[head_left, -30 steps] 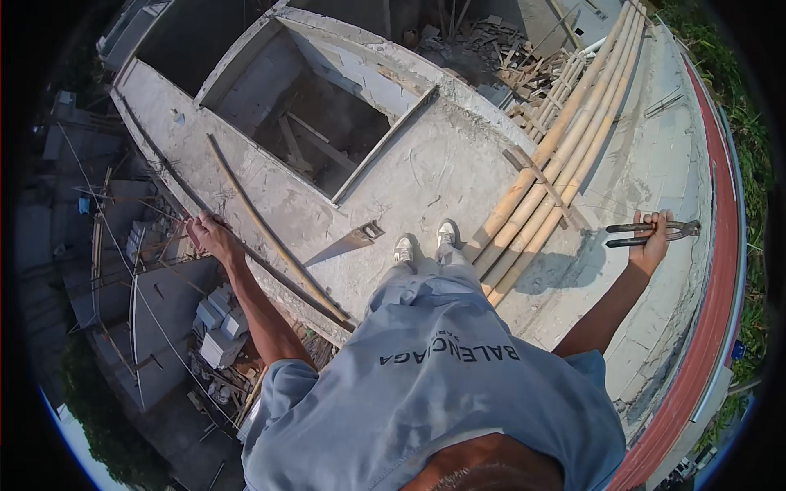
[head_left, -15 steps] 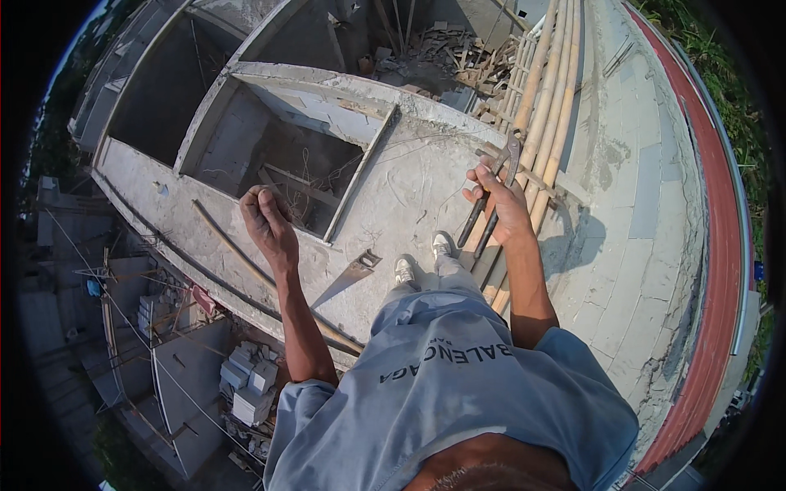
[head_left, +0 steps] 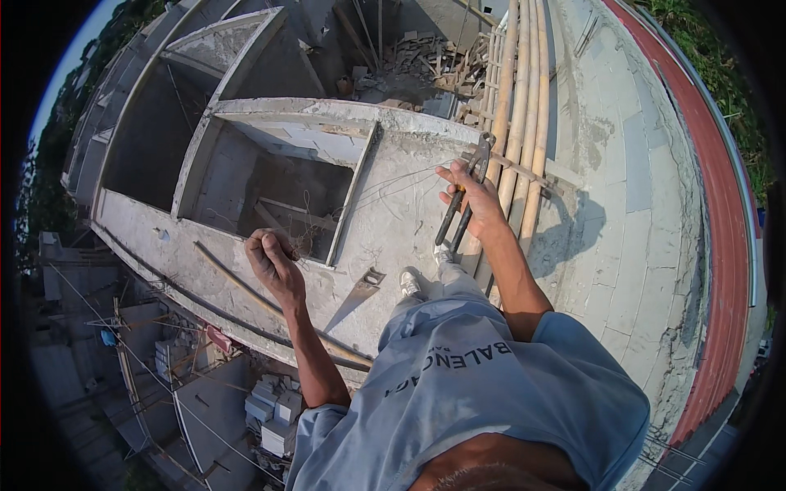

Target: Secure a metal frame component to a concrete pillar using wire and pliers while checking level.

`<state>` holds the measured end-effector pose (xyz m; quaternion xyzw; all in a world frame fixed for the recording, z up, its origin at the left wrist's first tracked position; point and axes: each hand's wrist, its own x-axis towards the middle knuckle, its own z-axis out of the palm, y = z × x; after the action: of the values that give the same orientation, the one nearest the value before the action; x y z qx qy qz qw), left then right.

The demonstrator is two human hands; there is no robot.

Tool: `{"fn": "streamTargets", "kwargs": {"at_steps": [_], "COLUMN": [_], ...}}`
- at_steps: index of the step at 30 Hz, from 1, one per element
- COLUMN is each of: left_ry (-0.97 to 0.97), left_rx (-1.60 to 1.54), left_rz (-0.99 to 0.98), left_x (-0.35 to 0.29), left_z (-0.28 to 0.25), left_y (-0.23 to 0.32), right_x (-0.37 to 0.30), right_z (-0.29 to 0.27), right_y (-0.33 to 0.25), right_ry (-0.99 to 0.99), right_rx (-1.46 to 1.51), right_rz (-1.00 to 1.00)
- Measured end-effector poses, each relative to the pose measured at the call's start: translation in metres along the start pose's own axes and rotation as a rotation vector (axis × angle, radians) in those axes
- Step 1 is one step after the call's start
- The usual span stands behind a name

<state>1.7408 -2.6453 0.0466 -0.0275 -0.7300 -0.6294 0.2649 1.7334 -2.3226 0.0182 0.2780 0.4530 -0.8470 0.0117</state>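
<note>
Slab of pale concrete (head_left: 413, 155) fills the centre; a red strip (head_left: 730, 221) curves from 1 to 4 o'clock; a square opening (head_left: 354, 196) lies at 10 o'clock, its depths hard to make out in shadow; long bamboo poles (head_left: 521, 98) run out toward 1 o'clock, their far ends cut off by the rim. At 6 o'clock spreads the person's blue-grey shirt (head_left: 483, 409), dark capital lettering (head_left: 471, 360) across it, upside down and broken by folds at its left end; a slim yellowish pole (head_left: 233, 275) lies at 8 o'clock, partly hidden by the forearm; a handsaw (head_left: 358, 296) lies flat at 7 o'clock. Cutters (head_left: 464, 214) with dark handles stand at 2 o'clock, head outward, in the right hand (head_left: 479, 200), its grip loose, some fingers extended; the blades are too small to judge; the left hand (head_left: 276, 266), at 9 o'clock, has its fingers curled in; thin wire (head_left: 304, 235) tangles just beside it, and whether the fingers hold any of it I cannot tell.
</note>
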Motion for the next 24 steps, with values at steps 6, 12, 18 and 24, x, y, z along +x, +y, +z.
{"fn": "streamTargets", "kwargs": {"at_steps": [6,12,18,24], "left_ry": [0.009,0.283,0.059,-0.082], "left_rx": [0.051,-0.087,0.425,0.347], "left_rz": [-0.178,-0.441,-0.192,-0.106], "left_x": [-0.008,-0.027,-0.022,0.0], "left_z": [-0.005,-0.011,-0.054,-0.063], "left_y": [-0.006,-0.045,-0.066,-0.054], "right_x": [0.004,-0.026,-0.035,-0.05], "right_z": [-0.014,-0.007,0.003,0.019], "right_y": [-0.002,-0.018,-0.038,-0.064], "right_ry": [0.005,-0.381,-0.372,-0.322], "right_rx": [0.236,0.353,0.205,0.047], "right_rz": [-0.104,0.14,0.07,-0.113]}}
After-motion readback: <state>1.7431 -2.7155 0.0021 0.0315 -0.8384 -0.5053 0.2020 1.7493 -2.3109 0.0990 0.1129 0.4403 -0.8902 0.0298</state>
